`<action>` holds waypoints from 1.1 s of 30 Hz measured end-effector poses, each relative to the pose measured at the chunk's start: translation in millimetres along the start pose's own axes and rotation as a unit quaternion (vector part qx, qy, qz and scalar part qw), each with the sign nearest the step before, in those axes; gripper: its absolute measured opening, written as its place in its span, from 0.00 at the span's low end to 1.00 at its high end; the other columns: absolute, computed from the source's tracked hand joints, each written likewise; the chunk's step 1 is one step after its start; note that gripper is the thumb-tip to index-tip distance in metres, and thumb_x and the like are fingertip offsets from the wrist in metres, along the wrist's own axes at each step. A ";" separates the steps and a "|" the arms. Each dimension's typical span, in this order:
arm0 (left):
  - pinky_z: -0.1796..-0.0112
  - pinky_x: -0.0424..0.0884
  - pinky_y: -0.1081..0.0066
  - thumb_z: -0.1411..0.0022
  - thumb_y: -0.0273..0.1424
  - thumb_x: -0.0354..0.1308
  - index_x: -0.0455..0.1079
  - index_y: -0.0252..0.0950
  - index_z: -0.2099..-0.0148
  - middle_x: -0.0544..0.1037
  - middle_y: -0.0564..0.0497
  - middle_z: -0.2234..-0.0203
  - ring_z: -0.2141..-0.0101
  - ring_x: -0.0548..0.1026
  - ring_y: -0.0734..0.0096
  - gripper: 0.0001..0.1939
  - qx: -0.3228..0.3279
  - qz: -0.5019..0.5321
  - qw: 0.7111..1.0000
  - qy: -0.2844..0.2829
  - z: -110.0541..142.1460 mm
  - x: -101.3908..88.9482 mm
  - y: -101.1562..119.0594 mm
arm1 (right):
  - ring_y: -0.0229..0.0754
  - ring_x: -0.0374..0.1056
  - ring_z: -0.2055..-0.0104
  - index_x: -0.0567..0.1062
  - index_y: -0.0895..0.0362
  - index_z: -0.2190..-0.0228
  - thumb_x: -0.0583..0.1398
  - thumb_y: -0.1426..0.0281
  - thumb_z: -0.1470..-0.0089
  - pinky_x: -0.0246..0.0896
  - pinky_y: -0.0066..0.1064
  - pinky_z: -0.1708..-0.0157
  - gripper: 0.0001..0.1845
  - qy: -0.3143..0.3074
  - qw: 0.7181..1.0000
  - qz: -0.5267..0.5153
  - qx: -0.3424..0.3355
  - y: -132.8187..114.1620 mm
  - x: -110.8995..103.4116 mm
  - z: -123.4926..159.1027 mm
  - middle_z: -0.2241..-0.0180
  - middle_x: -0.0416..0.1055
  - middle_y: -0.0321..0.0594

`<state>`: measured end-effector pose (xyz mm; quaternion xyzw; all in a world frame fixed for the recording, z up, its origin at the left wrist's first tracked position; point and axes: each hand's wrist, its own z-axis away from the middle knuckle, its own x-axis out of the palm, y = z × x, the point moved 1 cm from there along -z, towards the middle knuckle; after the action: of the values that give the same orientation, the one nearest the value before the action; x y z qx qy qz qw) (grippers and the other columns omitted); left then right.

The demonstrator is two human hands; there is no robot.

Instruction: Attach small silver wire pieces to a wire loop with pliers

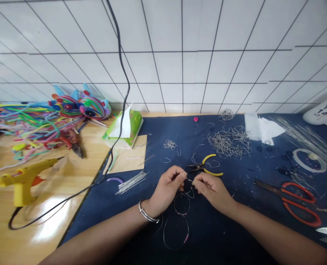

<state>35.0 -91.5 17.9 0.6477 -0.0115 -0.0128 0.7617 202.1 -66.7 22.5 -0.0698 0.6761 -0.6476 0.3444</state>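
Note:
Near the middle of the dark blue cloth, my left hand (pixel 169 187) pinches a thin wire between thumb and fingers, a silver bangle on its wrist. My right hand (pixel 211 187) is closed on the same wire from the other side, the fingertips only a little apart. Below them, wire rings hang or lie in a chain: a smaller wire ring (pixel 182 204) with pink beads and a larger wire ring (pixel 176 232) with a pink beaded stretch. Whether these join the pinched wire is hard to see. Yellow-handled pliers (pixel 204 165) lie just beyond my hands.
A tangle of bent wire pieces (pixel 229 141) lies at the back right, with orange-handled scissors (pixel 293 200) nearer. To the left are cut wires (pixel 132 182), a tissue pack (pixel 125 129), a yellow glue gun (pixel 25 180) and colourful pipe cleaners (pixel 28 125). A black cord (pixel 124 73) hangs across the view.

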 end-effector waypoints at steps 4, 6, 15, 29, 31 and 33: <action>0.72 0.62 0.75 0.40 0.36 0.50 0.62 0.34 0.68 0.65 0.55 0.79 0.77 0.65 0.77 0.10 -0.004 -0.001 1.000 0.002 0.8 0.9 0.3 | 0.32 0.57 0.74 0.66 0.57 0.75 0.51 0.67 0.45 0.52 0.25 0.73 0.10 0.012 0.999 0.036 -0.016 0.6 2.0 -1.3 0.78 0.61 0.32; 0.72 0.62 0.75 0.40 0.35 0.50 0.62 0.34 0.68 0.65 0.55 0.79 0.76 0.65 0.77 0.09 -0.003 0.006 1.000 -0.003 1.0 1.3 1.0 | 0.32 0.57 0.75 0.66 0.57 0.76 0.51 0.68 0.46 0.51 0.25 0.73 0.09 0.012 0.998 0.051 -0.019 1.0 2.6 -2.2 0.78 0.61 0.32; 0.72 0.61 0.75 0.41 0.33 0.51 0.62 0.33 0.68 0.66 0.54 0.76 0.76 0.64 0.79 0.08 -0.026 0.114 0.993 -0.013 2.0 3.8 -1.9 | 0.31 0.56 0.76 0.64 0.57 0.77 0.51 0.70 0.46 0.51 0.24 0.74 0.09 -0.014 0.999 0.032 -0.015 0.5 0.7 -2.6 0.79 0.60 0.31; 0.69 0.63 0.75 0.41 0.33 0.51 0.62 0.34 0.67 0.66 0.54 0.73 0.73 0.65 0.80 0.07 -0.069 0.308 0.949 0.022 -3.8 0.3 -0.4 | 0.34 0.61 0.73 0.69 0.56 0.71 0.52 0.66 0.46 0.56 0.26 0.72 0.09 -0.022 1.000 -0.006 0.011 -0.1 1.0 0.1 0.75 0.65 0.34; 0.69 0.63 0.75 0.40 0.33 0.51 0.63 0.34 0.67 0.66 0.54 0.73 0.73 0.65 0.80 0.07 -0.069 0.315 0.947 0.011 -4.0 0.2 -1.5 | 0.33 0.61 0.74 0.68 0.56 0.72 0.52 0.67 0.46 0.56 0.26 0.72 0.08 -0.017 0.999 -0.020 0.017 -0.4 -0.4 0.1 0.76 0.65 0.34; 0.68 0.64 0.74 0.40 0.33 0.50 0.63 0.33 0.66 0.67 0.53 0.73 0.73 0.66 0.79 0.07 -0.068 0.319 0.945 -0.001 -4.2 0.0 -1.2 | 0.32 0.61 0.75 0.68 0.57 0.73 0.52 0.66 0.46 0.56 0.26 0.73 0.09 -0.007 0.998 -0.056 0.039 0.5 -2.6 -0.4 0.76 0.65 0.33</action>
<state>35.1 -87.5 16.0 0.5572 -0.2174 0.2289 0.7680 204.0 -64.9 23.0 -0.0988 0.6433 -0.6910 0.3145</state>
